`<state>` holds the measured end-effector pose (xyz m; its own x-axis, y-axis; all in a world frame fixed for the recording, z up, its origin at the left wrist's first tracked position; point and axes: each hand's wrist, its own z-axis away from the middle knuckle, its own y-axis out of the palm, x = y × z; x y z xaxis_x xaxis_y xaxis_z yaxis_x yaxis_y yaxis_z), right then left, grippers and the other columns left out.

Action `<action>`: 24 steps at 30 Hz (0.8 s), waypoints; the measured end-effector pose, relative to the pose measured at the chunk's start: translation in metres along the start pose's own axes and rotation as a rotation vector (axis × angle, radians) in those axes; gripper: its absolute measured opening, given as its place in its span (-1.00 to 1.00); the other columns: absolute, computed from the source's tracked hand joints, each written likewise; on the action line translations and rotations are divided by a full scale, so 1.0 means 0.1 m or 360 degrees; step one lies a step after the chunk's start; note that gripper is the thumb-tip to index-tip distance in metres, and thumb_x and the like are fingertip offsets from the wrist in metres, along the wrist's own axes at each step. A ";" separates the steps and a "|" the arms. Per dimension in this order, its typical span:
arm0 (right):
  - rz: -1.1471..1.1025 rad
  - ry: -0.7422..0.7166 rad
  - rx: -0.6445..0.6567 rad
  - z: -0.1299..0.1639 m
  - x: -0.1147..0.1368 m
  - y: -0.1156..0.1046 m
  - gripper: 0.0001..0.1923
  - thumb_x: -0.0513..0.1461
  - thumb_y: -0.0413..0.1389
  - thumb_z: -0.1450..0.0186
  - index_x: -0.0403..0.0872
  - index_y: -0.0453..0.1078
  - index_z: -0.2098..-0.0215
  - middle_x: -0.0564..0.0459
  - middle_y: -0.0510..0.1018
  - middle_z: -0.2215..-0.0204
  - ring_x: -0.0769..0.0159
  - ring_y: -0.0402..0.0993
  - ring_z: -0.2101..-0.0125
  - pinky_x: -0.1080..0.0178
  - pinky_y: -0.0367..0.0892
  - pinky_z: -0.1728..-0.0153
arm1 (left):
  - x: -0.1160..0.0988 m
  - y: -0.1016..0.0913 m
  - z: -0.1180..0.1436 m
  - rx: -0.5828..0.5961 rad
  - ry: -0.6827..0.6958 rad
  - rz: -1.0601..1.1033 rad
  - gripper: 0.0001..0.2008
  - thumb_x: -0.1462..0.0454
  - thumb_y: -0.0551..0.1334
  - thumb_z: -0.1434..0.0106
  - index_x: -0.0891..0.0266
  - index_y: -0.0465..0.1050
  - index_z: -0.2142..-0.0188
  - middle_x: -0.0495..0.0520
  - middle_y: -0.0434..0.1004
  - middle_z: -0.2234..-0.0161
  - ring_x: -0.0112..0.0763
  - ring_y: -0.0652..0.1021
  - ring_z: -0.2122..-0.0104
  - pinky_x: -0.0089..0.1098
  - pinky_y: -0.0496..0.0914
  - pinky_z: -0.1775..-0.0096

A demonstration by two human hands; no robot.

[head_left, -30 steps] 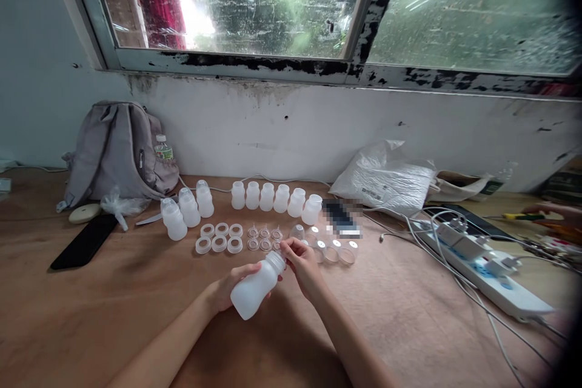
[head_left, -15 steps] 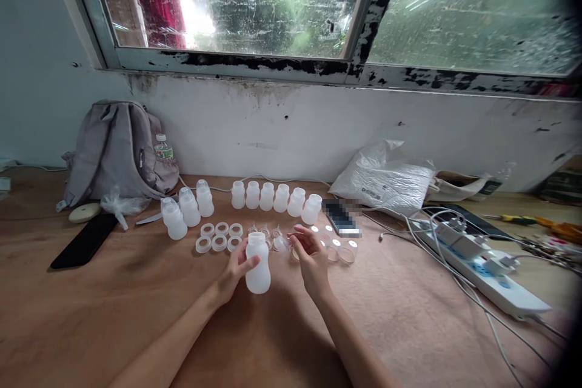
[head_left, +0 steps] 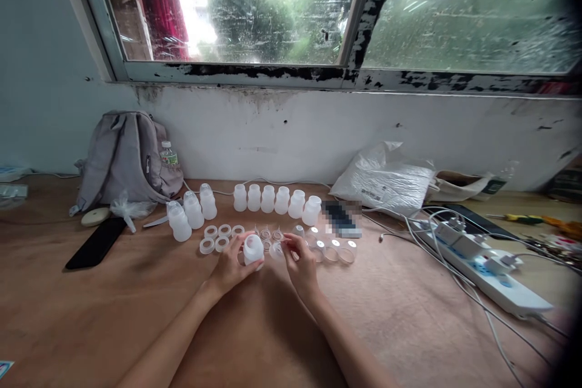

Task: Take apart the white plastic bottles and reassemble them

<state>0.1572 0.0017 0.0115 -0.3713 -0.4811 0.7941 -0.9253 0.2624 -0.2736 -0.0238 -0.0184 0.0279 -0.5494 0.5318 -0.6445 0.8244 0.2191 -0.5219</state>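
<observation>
My left hand is wrapped round a frosted white baby bottle, its open mouth tipped up towards me. To the right of it, my right hand is closed in a pinch at a clear round piece that looks like a bottle nipple; the fingers partly cover it. Behind my hands lie several clear nipples. White collar rings are set out in rows to the left, some hidden by my left hand. Clear domed caps with white dots lie right of my right hand.
Open bottles stand in a row at the back; three capped bottles stand left of them. A phone, a power strip with cables and a plastic parcel are right. A backpack and black phone are left.
My left hand has tipped the bottle so that its mouth faces me and moved it slightly up. My right hand has shifted left towards the bottle, the clear piece moving with it.
</observation>
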 end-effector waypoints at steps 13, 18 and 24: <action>0.0123 -0.0237 0.0146 0.10 -0.01 0.12 -0.82 -0.28 -0.05 -0.22 -0.10 0.29 0.21 -0.02 0.48 0.42 0.32 0.43 0.42 0.29 0.36 0.38 | 0.64 -0.27 -0.92 -0.0431 -0.0254 -0.0677 -0.68 0.36 0.19 -0.03 0.17 0.25 0.17 0.11 0.25 0.16 -0.24 0.42 0.19 -0.28 0.36 0.21; 0.0105 -0.0247 0.0266 0.17 -0.08 0.19 -0.79 -0.31 -0.07 -0.22 -0.07 0.27 0.18 0.00 0.45 0.41 0.33 0.40 0.41 0.31 0.34 0.38 | 0.89 -0.06 -0.86 -0.0500 -0.0356 -0.0708 -0.71 0.40 0.11 -0.07 0.23 0.20 0.17 0.19 0.25 0.16 -0.15 0.41 0.19 -0.21 0.36 0.24; 0.0123 -0.0271 0.0382 0.20 -0.07 0.25 -0.79 -0.35 -0.06 -0.20 -0.08 0.27 0.19 0.03 0.42 0.44 0.35 0.37 0.42 0.31 0.32 0.36 | 1.08 0.04 -0.96 -0.0560 -0.0373 -0.0718 -0.67 0.44 0.09 -0.07 0.24 0.15 0.13 0.21 0.22 0.11 -0.14 0.37 0.12 -0.20 0.36 0.21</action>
<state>0.1353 -0.0051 -0.0120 -0.4299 -0.6061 0.6692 -0.8781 0.1083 -0.4661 -0.0673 0.1183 0.0097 -0.8367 0.1386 -0.5299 0.4776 0.6583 -0.5819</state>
